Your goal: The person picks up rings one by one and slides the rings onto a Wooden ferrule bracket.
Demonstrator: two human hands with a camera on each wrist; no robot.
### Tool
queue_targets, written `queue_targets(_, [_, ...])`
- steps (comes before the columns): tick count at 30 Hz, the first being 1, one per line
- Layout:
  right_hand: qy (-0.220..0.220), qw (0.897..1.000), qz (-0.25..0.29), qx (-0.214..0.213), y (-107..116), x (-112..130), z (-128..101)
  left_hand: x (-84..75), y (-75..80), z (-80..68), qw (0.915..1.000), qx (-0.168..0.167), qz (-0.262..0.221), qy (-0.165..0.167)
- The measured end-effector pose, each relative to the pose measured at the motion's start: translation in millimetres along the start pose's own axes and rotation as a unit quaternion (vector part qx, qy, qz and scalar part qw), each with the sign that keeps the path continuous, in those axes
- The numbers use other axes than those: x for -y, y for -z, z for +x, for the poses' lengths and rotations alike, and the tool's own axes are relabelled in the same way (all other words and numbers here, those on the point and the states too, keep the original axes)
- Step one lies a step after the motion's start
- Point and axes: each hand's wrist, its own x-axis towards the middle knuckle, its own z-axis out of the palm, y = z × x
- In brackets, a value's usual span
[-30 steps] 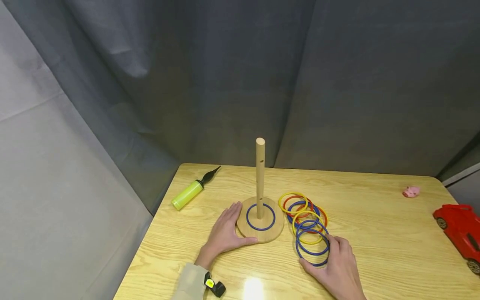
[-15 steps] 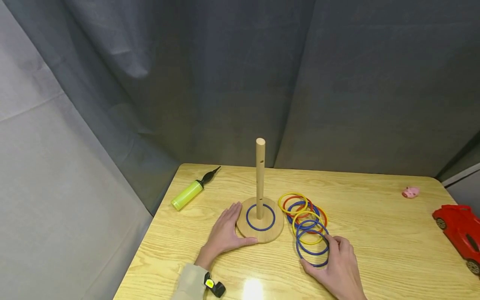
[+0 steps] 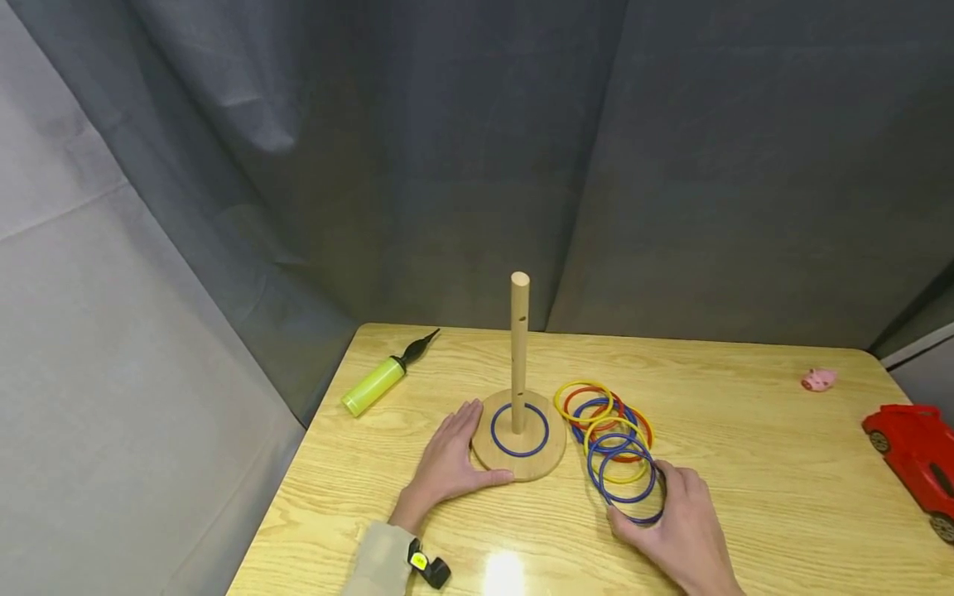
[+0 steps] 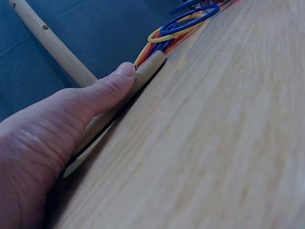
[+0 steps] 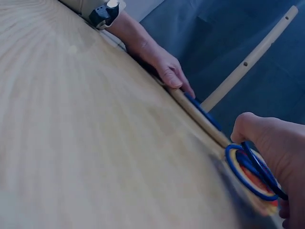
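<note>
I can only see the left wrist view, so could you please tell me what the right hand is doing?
Observer: The right hand grips a blue ring at the near end of the ring pile.
Operator: Thank you. Is anything on the peg?
Observer: Yes, a second blue ring lies on the round base, around the peg.
Operator: What else is on the table?
Observer: A yellow-green pump lies at the far left corner.
</note>
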Motion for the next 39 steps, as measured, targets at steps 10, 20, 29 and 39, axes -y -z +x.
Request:
queue_targets(10, [0.028,0.999,0.023,0.003,21.7,7.5,33.5,1.5,-1.4,2.3,1.0000,0.000,-0.003,-0.001])
queue_targets(20, [0.025,0.996,0.059,0.064,52.5,34.1,87.3,-0.8,-2.4,1.7,0.9997,0.005,0.018,-0.013])
queue_targets(29, [0.093,0.989,0.105,0.046,80.5,72.4,140.6,-0.4,-2.4,-1.0,0.9985,0.007,0.050,-0.021])
queue_targets(39, [0.125,0.980,0.154,0.022,98.4,115.2,191.5,1.8,-3.2,-3.5,0.9976,0.000,0.064,-0.027])
